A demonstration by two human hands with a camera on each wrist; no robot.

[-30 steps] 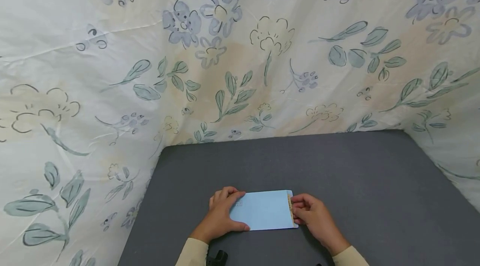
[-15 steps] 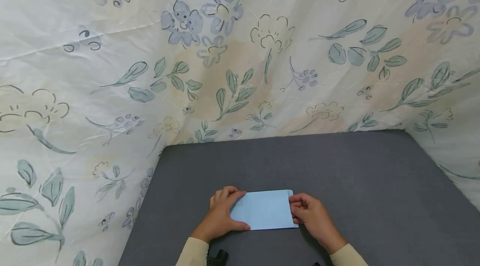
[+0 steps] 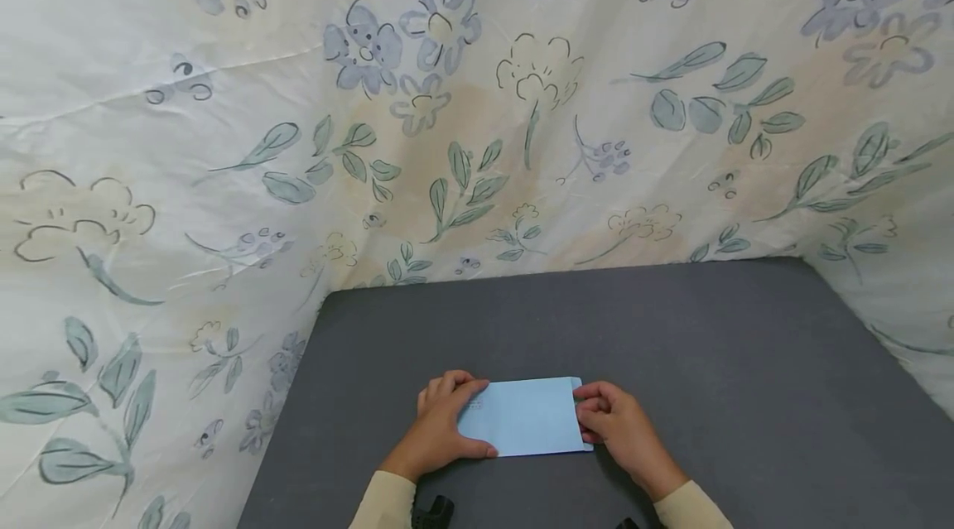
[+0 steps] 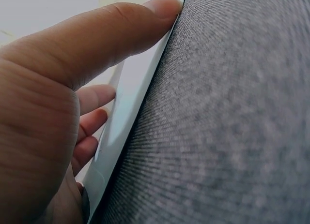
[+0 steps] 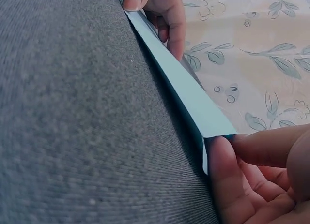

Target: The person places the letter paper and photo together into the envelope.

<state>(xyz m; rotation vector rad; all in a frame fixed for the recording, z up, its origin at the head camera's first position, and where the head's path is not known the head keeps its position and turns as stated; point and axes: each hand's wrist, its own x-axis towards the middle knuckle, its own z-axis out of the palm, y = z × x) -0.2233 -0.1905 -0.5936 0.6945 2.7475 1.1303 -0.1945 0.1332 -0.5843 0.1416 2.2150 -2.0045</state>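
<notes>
A pale blue envelope lies flat on the dark grey table, its open end toward the right. My left hand holds its left part, thumb along the near edge and fingers at the far edge. In the left wrist view the thumb lies across the envelope's near edge. At the mouth, my right hand has its fingertips tucked in. The right wrist view shows the right hand with one fingertip in the mouth and another digit on the upper layer of the envelope; whatever is inside is hidden.
Dark grey cloth covers the table. A floral curtain hangs behind it and along both sides. A small black device sits by the left wrist, and part of another shows near the right.
A tan strip visible at the envelope's mouth one second ago has gone out of sight inside. My right fingertips have moved slightly left into the mouth; the left hand stays in place.
</notes>
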